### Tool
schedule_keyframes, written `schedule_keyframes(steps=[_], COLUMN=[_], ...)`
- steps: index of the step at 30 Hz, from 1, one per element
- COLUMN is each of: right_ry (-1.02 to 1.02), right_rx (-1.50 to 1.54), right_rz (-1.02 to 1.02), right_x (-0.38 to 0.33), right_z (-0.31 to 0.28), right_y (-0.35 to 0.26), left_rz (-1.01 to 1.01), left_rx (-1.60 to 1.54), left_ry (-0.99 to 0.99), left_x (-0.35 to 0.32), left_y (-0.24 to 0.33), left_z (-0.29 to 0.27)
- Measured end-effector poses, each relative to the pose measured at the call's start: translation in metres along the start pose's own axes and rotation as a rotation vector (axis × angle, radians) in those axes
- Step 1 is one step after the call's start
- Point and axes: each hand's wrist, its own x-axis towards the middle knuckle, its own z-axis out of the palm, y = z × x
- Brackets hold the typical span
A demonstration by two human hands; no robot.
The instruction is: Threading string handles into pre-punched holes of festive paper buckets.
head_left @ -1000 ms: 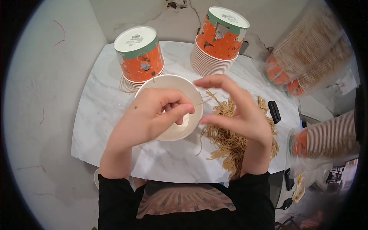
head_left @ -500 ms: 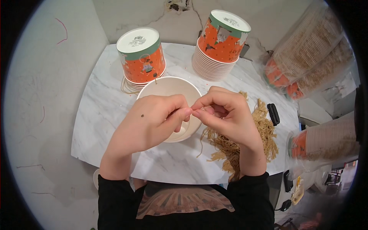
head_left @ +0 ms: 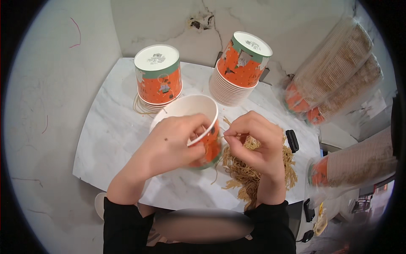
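A paper bucket (head_left: 212, 146), orange outside with a green band and white inside, tips toward the left on the table. My left hand (head_left: 169, 137) has its rim, fingers inside and thumb against the outer wall. Just right of that wall, my right hand (head_left: 256, 142) pinches a thin tan cord end between thumb and forefinger. Another bit of cord shows at the rim's far left side. Below and behind my right hand lies a heap of tan cords (head_left: 243, 175), partly covered by the wrist.
Upside-down bucket stacks stand at the back: one at left (head_left: 163, 86) with cord loops at its base, one at centre (head_left: 239, 70). Plastic-wrapped bucket stacks (head_left: 334, 72) lean at the right. A black object (head_left: 292, 141) lies beside the cords on the marbled table (head_left: 110, 139).
Both hands were pinched together on a cord over the bucket's mouth. Now they are apart: the left has grasped the rim and tilted the bucket, while the right is at its outer side.
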Motion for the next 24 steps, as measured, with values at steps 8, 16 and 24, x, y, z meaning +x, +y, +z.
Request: schedule_keyframes(steps=[8,16,24], right_ry=[0.12,0.143,0.221], right_rx=[-0.258,-0.351,-0.4], right_rz=[-0.146,-0.249,-0.271], right_x=[-0.001,0.0,-0.001], right_z=[0.01,0.013,0.012], right_y=[0.004,0.006,0.008], left_rz=[-0.106,-0.1,-0.134], left_rx=[-0.431,-0.522,-1.038], left_ry=[-0.007,-0.038,-0.212], left_x=[0.004,0.004,0.012], left_y=[0.012,0.008,-0.005], left_z=[-0.005,-0.007,-0.015])
